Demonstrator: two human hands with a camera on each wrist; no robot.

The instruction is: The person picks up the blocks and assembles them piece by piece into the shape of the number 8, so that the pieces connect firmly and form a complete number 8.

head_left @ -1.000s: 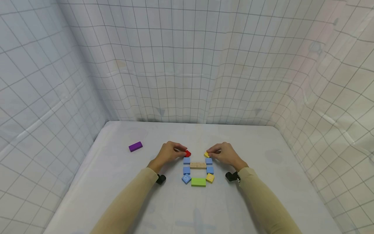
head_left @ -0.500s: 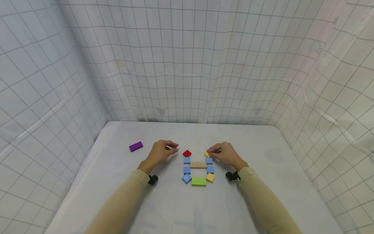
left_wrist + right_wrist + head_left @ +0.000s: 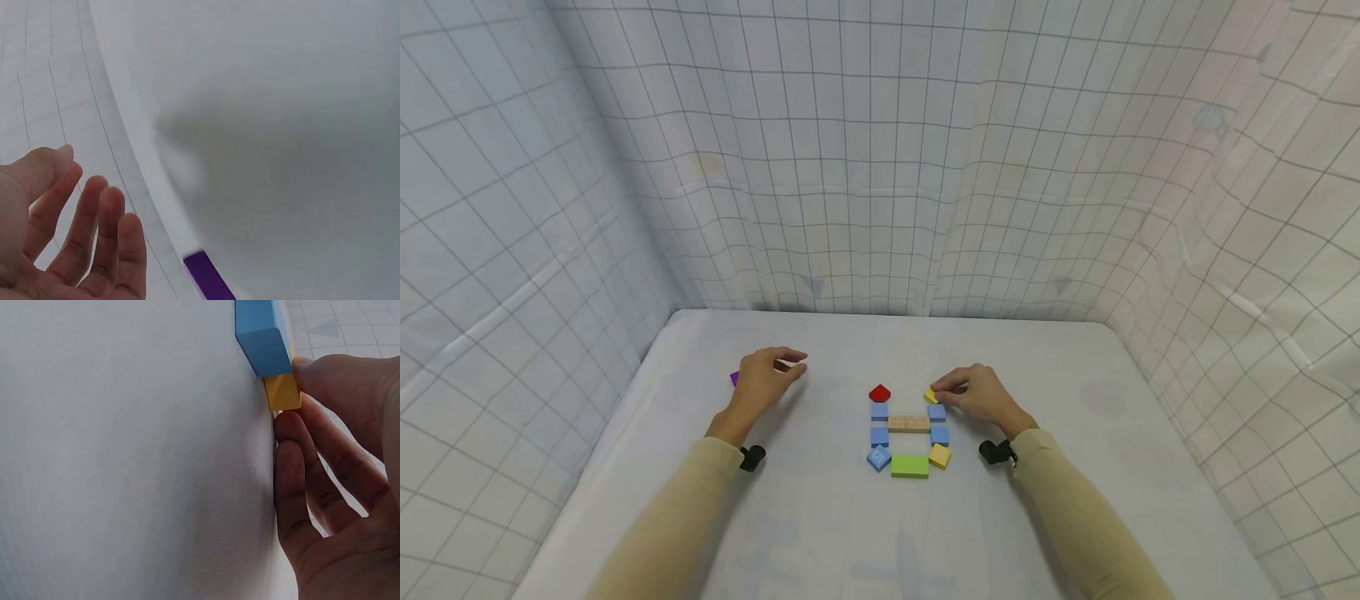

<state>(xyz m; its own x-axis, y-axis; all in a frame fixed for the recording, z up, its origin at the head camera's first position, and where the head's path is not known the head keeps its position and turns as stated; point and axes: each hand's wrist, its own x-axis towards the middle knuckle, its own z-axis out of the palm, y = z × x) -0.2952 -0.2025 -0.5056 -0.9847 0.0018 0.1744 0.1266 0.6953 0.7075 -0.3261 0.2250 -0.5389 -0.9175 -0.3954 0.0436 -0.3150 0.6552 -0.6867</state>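
Observation:
My left hand [image 3: 763, 382] is raised over the left part of the table, its fingers loosely bent with nothing between them. Behind it a purple block [image 3: 208, 275] lies on the table, mostly hidden by the hand in the head view. With thumb and fingers my right hand [image 3: 977, 393] pinches a small yellow block [image 3: 283, 392] on the table, right beside a blue block [image 3: 259, 334]. A red pointed block [image 3: 880, 393] lies at the top left of the block layout. Between the two columns of blue blocks runs a wooden block [image 3: 908, 424].
At the near end of the layout lie a green block [image 3: 910, 467], a yellow square block [image 3: 939, 456] and a tilted blue square block [image 3: 878, 457]. White gridded curtains [image 3: 880, 167] enclose the white table [image 3: 820, 533] at the back and sides.
My left hand has let go of the red block and moved left, now partly covering the purple block. The right hand has stayed in place, pinching the yellow block.

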